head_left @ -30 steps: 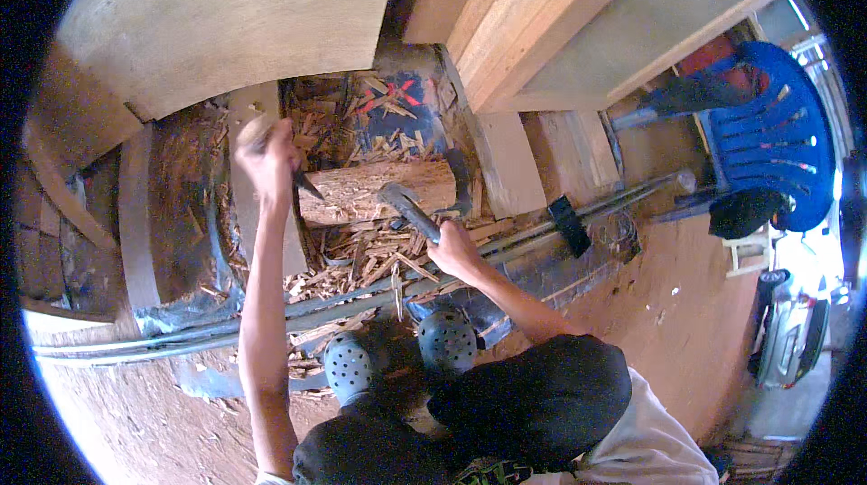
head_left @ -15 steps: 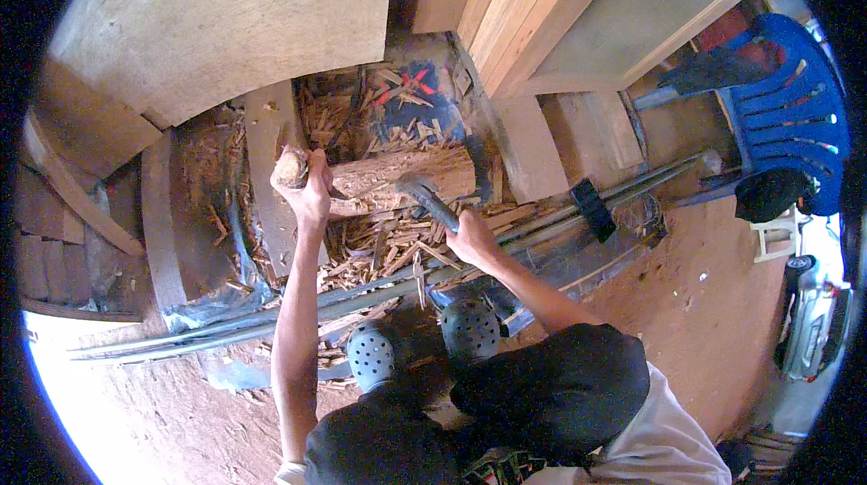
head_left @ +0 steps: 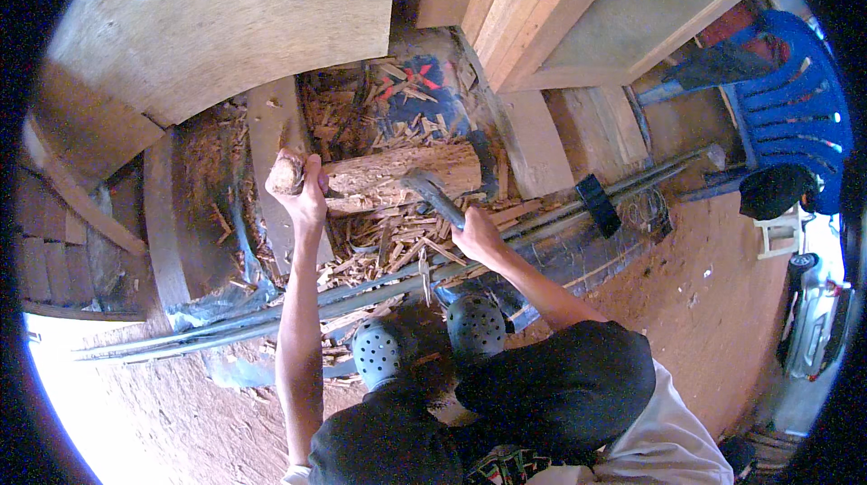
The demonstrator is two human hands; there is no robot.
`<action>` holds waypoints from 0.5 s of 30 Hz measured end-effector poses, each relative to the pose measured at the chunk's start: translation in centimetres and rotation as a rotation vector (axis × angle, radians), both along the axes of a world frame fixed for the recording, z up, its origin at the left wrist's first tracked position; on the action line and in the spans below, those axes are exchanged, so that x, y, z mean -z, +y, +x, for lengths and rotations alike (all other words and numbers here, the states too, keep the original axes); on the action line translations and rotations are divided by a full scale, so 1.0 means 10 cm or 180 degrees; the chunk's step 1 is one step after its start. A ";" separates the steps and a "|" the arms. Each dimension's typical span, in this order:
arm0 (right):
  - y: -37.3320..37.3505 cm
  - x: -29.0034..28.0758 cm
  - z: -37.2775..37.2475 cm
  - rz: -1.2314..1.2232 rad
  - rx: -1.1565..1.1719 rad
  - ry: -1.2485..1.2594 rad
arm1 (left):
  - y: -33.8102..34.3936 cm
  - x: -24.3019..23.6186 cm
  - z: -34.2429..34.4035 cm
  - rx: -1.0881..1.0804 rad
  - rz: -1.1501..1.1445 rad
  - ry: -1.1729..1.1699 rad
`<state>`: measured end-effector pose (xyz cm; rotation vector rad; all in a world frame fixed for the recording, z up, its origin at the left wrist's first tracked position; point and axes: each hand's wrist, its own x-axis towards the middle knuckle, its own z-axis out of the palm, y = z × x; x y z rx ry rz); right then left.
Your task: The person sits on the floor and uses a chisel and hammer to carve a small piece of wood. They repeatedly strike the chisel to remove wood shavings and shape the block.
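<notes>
left hand (head_left: 305,199) grips wooden piece (head_left: 286,175); right hand (head_left: 479,235), grey tool (head_left: 435,199)

This looks like a basic woodworking shop, partly open to daylight: splintered chips (head_left: 397,246) heap around a rough-hewn block (head_left: 375,181), a plywood sheet (head_left: 262,24) and sawn boards (head_left: 533,6) crowd the work spot, and the reddish, earthen-looking floor (head_left: 686,322) runs out toward a car (head_left: 815,304) (pale, beyond a blue plastic chair (head_left: 790,101)).
</notes>
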<state>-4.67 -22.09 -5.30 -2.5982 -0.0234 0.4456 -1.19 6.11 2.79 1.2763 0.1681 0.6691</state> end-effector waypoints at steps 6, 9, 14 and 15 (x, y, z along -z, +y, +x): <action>0.02 -0.06 -0.01 -0.0073 -0.0118 -0.0294 | 0.02 -0.01 -0.02 -0.0036 -0.0146 -0.0103; 0.01 -0.11 -0.02 -0.0060 -0.0128 -0.0253 | 0.03 0.04 -0.02 0.0049 0.0086 -0.0225; -0.01 -0.02 -0.03 -0.0060 -0.0182 -0.0358 | 0.08 0.36 0.00 0.0007 0.0544 -0.0173; -0.03 0.02 -0.04 -0.0143 -0.0222 -0.0226 | 0.09 0.46 0.00 0.0028 0.0625 -0.0123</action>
